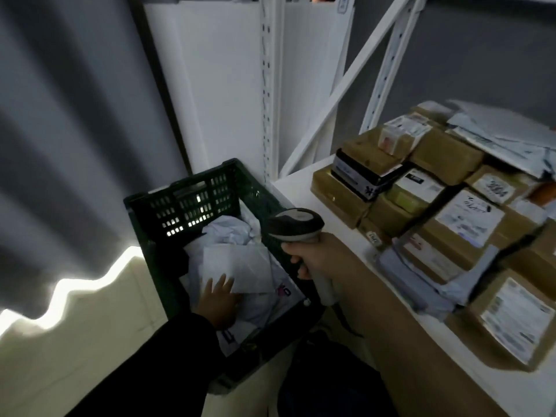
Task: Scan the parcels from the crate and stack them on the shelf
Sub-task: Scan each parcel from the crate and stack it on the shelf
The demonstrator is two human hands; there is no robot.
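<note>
One crate (192, 203), one scanner (296, 225), one shelf (301, 188), two hands; parcels too many, too blurred to count.

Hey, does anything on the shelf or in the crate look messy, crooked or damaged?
The cardboard boxes on the shelf are stacked unevenly at differing angles, with grey mailer bags wedged beneath some. The bags in the green crate are crumpled and jumbled. No damage shows, though the picture is blurred.

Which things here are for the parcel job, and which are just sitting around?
For the job: crate, soft parcels under the left hand, scanner in the right hand, shelf, stacked boxes.

Just there: white panel, grey curtain.
</note>
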